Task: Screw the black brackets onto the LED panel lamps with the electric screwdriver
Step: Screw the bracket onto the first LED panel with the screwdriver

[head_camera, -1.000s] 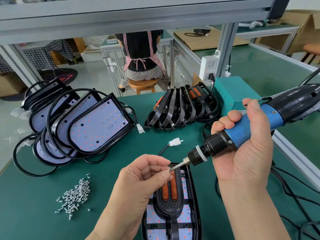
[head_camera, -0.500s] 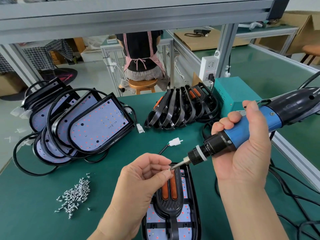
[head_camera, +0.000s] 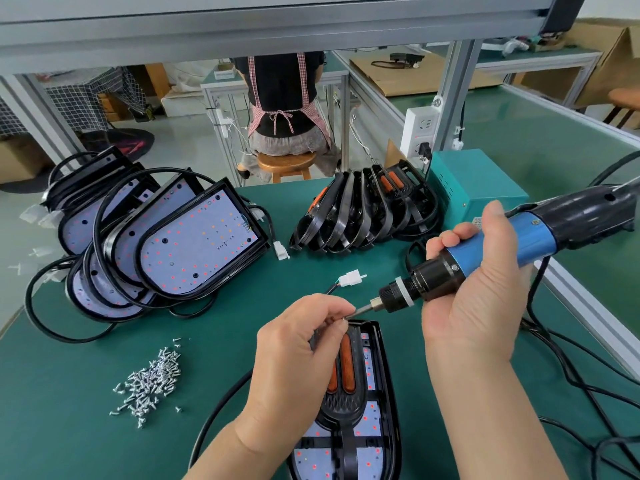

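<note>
blue-bodied electric screwdriver (head_camera: 502,251) and both hands sit almost where they were a second ago; the only real change is small, the left hand (head_camera: 298,348) has closed its fingers (head_camera: 332,306) more snugly round the tip of the bit (head_camera: 360,310), where a silvery glint looks like a single screw (head_camera: 343,318) being seated. i judge that the screw is still being loaded onto the bit and no driving has begun on this piece. the right hand (head_camera: 485,306) wraps the screwdriver's barrel, thumb up along the blue sleeve, holding it slanted with the bit pointing down and to the left, above the tabletop (head_camera: 69,427). the left hand comes in from below, wrist low, thumb and forefinger pinched at the bit tip, the other fingers curled beneath. just under both hands lies the led panel lamp (head_camera: 373,422) with its black bracket (head_camera: 343,407) laid on top, orange strips showing; whether any screw already holds it i cannot tell. loose screws (head_camera: 152,379) lie heaped to the left, bare lamps (head_camera: 194,244) are stacked beyond them, and spare brackets (head_camera: 363,213) stand fanned at the back.
</note>
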### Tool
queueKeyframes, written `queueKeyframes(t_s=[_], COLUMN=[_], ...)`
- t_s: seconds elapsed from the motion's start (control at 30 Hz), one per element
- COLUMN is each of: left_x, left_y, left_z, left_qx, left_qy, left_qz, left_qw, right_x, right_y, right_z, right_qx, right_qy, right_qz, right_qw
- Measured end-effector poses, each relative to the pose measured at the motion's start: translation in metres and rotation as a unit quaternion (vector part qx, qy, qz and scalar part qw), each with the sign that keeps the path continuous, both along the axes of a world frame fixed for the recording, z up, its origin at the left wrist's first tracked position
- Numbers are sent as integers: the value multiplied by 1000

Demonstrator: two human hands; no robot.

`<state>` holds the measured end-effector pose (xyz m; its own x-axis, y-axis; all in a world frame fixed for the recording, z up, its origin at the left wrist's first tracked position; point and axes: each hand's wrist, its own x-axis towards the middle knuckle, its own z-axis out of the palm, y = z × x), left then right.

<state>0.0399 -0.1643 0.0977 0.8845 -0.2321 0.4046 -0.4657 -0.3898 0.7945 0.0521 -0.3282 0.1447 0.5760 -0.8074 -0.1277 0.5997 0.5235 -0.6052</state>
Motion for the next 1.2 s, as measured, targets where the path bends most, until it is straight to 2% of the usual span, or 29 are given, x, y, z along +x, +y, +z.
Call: queueKeyframes(t_s=[0.1, 0.23, 0.57, 0.67, 0.73, 0.8, 0.87, 0.93, 1.07, 1.2], left_x=[2, 4, -6, -9, -6, 0, 5, 6, 4, 5], left_y=[-1, -1, -5, -4, 2, 12, 20, 24, 24, 22], left_z=[-4, -5, -1, 2, 0, -5, -10, -16, -26, -30], left_qx=[38, 56, 92, 104, 127, 138, 138, 152, 172, 102], left_qy=[-28, -24, 17, 4, -15, 25, 131, 199, 260, 290], left_qz=[-4, -17, -21, -38, -8, 47, 88, 85, 30, 33], left_qw=[999, 998, 995, 994, 992, 989, 978, 964, 950, 951], right_x=[-3, -5, -14, -16, -17, -17, -17, -16, -15, -14], right_y=[4, 4, 3, 2, -1, -5, -7, -7, 1, 6], right_z=[-6, -8, -9, -9, -9, -9, -10, -13, -21, -23], right_qx=[-48, -91, -123, -136, -144, -160, -185, -206, -236, -266], right_qy=[-13, -20, -17, -15, -11, -7, 1, 8, 28, 42], right_qz=[-5, -1, 15, 17, 17, 13, 6, 3, 12, 6], right_qw=[999, 996, 992, 990, 989, 987, 983, 978, 971, 963])
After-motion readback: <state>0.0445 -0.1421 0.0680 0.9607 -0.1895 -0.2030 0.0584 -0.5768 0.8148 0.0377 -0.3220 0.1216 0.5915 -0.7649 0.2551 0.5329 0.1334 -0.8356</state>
